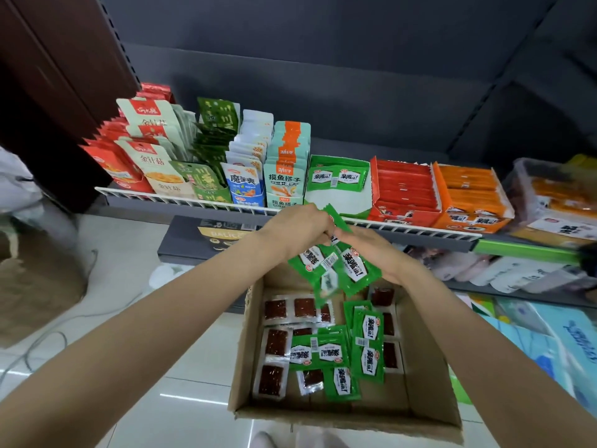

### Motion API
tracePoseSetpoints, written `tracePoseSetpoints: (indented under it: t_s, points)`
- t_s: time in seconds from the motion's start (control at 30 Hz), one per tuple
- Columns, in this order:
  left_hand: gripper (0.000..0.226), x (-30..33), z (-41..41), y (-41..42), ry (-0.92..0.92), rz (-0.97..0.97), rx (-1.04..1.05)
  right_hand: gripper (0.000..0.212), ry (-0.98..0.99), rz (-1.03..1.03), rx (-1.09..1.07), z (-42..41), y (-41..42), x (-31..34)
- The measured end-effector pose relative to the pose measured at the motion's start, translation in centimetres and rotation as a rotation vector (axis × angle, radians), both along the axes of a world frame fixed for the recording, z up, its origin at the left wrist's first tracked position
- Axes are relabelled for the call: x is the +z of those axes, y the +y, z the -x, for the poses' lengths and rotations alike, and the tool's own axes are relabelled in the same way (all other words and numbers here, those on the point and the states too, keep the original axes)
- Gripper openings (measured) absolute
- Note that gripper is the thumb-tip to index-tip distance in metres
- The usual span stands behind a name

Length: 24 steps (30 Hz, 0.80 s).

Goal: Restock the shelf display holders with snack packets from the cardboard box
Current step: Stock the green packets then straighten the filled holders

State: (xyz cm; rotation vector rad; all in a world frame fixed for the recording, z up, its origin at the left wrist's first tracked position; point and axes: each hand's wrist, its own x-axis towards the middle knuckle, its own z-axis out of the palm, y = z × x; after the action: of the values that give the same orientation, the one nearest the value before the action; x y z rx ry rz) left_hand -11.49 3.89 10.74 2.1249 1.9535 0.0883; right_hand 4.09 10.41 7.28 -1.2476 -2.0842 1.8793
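A cardboard box stands on the floor below the shelf, holding several green snack packets and clear packets of dark red snack. Above the box, my left hand and my right hand meet and together hold a bunch of green packets that hangs down between them. Just beyond them on the shelf is the green display holder, with two green packets at its back and a bare white floor.
The wire-fronted shelf carries rows of standing snack bags on the left and red and orange display boxes on the right. A lower shelf holds more goods. A brown paper bag sits on the floor at left.
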Motion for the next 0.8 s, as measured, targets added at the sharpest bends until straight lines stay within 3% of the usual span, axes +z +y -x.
tracePoseSetpoints:
  t_s: [0.1, 0.37, 0.47, 0.53, 0.6, 0.67, 0.8]
  points:
    - [0.020, 0.6, 0.8, 0.1, -0.050, -0.046, 0.071, 0.028, 0.018, 0.051, 0.029, 0.1, 0.3, 0.2]
    - [0.016, 0.3, 2.9, 0.8, -0.313, -0.069, 0.217, 0.031, 0.043, 0.106, 0.093, 0.3, 1.3, 0.8]
    - [0.019, 0.3, 2.4, 1.3, -0.623, -0.155, 0.398, 0.026, 0.066, 0.037, 0.065, 0.6, 1.7, 0.4]
    - [0.032, -0.1, 1.8, 1.7, -0.877, -0.219, 0.577, 0.020, 0.133, 0.037, -0.057, 0.9, 2.0, 0.2]
    - [0.045, -1.0, 1.0, 2.1, -1.015, -0.225, 0.720, 0.020, 0.203, 0.032, -0.210, 1.2, 2.3, 0.1]
    - [0.053, -1.9, 0.1, 2.8, -0.980, -0.203, 0.768, 0.023, 0.234, 0.005, -0.284, 1.4, 2.7, -0.2]
    - [0.046, -2.4, -1.3, 4.7, -0.906, -0.160, 0.783, 0.027, 0.229, -0.034, -0.336, 1.6, 3.0, -0.1]
